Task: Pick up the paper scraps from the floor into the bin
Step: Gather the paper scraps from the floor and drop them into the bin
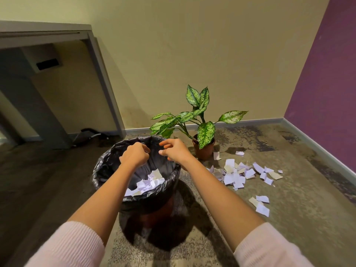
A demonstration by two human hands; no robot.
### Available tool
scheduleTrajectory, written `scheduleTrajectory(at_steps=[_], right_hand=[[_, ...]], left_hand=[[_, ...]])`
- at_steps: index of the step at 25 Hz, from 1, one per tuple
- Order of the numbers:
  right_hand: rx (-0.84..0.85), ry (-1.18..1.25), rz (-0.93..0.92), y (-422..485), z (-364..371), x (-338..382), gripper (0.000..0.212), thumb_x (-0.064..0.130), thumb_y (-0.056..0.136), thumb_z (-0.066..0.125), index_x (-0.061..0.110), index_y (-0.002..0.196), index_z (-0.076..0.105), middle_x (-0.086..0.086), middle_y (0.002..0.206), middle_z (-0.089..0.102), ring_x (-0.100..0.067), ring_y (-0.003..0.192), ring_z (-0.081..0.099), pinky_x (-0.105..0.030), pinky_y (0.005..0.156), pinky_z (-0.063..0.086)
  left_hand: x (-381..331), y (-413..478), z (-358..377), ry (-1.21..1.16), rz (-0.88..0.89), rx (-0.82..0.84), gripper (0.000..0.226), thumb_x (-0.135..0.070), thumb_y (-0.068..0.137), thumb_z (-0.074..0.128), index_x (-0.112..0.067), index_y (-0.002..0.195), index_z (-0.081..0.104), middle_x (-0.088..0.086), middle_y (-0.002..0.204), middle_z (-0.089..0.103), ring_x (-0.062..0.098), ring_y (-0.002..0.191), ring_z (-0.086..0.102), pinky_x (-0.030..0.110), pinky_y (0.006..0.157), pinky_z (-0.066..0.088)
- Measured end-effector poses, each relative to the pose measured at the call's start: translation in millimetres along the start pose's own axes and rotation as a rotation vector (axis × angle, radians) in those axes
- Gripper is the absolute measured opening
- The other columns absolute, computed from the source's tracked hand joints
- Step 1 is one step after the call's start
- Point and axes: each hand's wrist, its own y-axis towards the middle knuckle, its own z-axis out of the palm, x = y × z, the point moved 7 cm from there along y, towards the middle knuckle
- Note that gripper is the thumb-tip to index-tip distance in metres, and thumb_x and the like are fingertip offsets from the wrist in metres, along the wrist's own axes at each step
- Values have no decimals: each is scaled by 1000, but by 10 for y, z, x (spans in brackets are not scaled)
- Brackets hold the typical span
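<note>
Left hand [134, 154] over bin [104, 168]: fingers curled, contents I cannot tell | right hand [174, 151] beside it: fingers loose, empty | paper scraps [237, 175] heaped on floor [289, 209] right of bin, some inside | risk, I judge: light pieces flutter past rim.

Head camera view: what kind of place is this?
Likely an office or study corner indoors: a grey desk stands against the wall, the floor is carpeted, and a potted plant sits near a lined bin.
</note>
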Motion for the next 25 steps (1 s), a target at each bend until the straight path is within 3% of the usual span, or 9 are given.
scheduleTrajectory(at_steps=[5,9,13,17,20,25], right_hand=[[-132,-6,-24,-70,-416,-121,25,10,84,69,14,109,69,-9,106,70,-21,95,63,-38,91,54],[-248,-16,-10,-200,-878,-392,21,11,84,69,19,103,71,-1,96,71,-17,90,66,-22,75,53],[-327,-46,70,-364,-1317,-865,22,9,82,69,19,102,71,-5,98,72,-20,91,65,-31,83,55],[-394,-92,204,-594,-1722,-1602,24,6,82,65,14,105,70,-4,91,69,-20,79,61,-30,71,51],[-426,-105,324,-809,-1933,-2239,30,6,80,66,11,110,68,-8,95,68,-22,77,59,-37,80,54],[-412,-193,515,-1115,-2170,-3139,47,9,79,71,15,124,60,-11,119,61,-30,102,63,-37,89,52]], left_hand=[[-419,-138,50,-50,84,-117,36,-21,84,56,-32,115,70,7,120,67,33,111,60,44,100,45],[-1041,-313,248,-93,268,-185,33,-22,84,56,-30,113,69,2,113,70,30,110,59,44,97,45],[-1610,-548,625,-4,481,-246,28,-24,87,58,-29,113,67,3,115,68,28,114,52,43,93,41],[-1850,-712,1309,93,562,-114,30,-23,86,56,-29,114,66,2,113,65,29,110,52,41,88,40],[-1827,-782,1885,178,566,22,38,-22,83,57,-30,119,63,3,118,64,29,114,52,41,90,40],[-1756,-808,2665,224,522,206,40,-21,84,57,-27,124,60,8,128,60,29,123,49,45,99,38]])
